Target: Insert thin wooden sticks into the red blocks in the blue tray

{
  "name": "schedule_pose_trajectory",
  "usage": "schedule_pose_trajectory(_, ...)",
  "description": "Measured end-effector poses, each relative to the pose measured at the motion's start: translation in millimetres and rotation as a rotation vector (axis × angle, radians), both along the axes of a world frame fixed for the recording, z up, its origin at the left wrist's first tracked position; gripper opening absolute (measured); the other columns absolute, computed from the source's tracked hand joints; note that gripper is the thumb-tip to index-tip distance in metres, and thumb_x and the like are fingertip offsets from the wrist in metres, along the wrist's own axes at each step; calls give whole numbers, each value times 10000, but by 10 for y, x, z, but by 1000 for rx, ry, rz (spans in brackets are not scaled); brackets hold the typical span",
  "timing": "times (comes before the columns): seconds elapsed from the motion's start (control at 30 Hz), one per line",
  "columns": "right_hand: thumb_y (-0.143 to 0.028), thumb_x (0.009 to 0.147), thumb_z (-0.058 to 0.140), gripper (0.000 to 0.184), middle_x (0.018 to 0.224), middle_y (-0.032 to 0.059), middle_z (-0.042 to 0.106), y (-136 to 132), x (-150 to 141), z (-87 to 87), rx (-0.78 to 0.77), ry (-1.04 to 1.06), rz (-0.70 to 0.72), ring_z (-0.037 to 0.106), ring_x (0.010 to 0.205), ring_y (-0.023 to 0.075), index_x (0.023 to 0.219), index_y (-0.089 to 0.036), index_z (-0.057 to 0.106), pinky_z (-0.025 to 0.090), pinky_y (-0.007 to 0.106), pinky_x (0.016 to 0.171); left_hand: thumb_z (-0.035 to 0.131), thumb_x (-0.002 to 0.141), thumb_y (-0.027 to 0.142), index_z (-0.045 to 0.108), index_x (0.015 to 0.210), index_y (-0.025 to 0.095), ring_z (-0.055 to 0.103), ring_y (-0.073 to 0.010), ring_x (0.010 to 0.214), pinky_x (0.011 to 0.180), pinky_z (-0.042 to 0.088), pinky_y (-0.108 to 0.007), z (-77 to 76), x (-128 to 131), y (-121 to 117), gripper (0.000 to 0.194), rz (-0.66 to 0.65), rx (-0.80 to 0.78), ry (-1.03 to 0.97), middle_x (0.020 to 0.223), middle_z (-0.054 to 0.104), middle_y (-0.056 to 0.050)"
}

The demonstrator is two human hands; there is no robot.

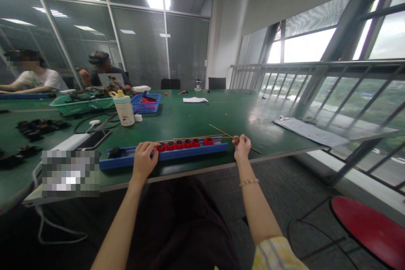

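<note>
Dead ahead on the green bench, I have a blue tray of red blocks. My left hand is clamped on the tray at its 6 o'clock; my right hand pinches a thin wooden rod at the tray's 3 o'clock. At 11 o'clock, the bottle's label is too blurred to read.
</note>
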State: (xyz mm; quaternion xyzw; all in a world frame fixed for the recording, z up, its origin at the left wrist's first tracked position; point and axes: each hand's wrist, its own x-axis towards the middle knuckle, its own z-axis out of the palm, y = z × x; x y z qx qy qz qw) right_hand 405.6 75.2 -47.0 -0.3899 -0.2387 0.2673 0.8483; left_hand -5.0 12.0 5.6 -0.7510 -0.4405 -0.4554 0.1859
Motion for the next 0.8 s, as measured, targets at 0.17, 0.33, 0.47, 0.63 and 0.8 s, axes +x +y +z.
schedule_pose_trajectory(0.17, -650, 889, 498, 443, 607, -77, 638, -115, -19, 155, 4, -151, -111, 571, 428, 104, 993, -251, 334, 449, 210, 463, 456, 916, 179, 664, 951, 202, 558, -235, 909, 871, 468, -390, -1, -6, 0, 212, 6, -4, 3, 927, 681, -55)
schedule_pose_trajectory(0.33, -641, 909, 471, 429, 614, -71, 629, -206, 20, 302, 21, -181, -132, 625, 463, 130, 1011, -256, 313, 503, 239, 504, 459, 918, 187, 664, 963, 204, 557, -237, 927, 887, 467, -389, -9, -5, -3, 210, 13, -18, 0, 942, 680, -57)
schedule_pose_trajectory(0.47, -622, 923, 458, 406, 625, -72, 624, -202, 129, 316, 7, -151, -175, 635, 471, 134, 1007, -259, 298, 519, 247, 512, 458, 914, 188, 663, 964, 210, 563, -236, 933, 898, 461, -389, -13, -9, 3, 213, 11, -26, -7, 944, 681, -55)
schedule_pose_trajectory(0.63, -535, 969, 404, 304, 618, -76, 617, -196, 314, 283, 13, -72, -240, 643, 493, 130, 989, -266, 262, 503, 220, 503, 457, 904, 184, 662, 946, 220, 578, -232, 924, 898, 456, -390, -20, -22, 19, 212, 8, -39, -21, 941, 684, -51)
schedule_pose_trajectory(0.8, -481, 989, 367, 239, 637, -69, 612, -252, 462, 242, -60, -116, -330, 662, 515, 135, 1003, -264, 266, 481, 200, 486, 458, 902, 182, 662, 956, 219, 572, -235, 929, 901, 458, -396, -28, -36, 19, 215, 9, -46, -15, 943, 681, -54)
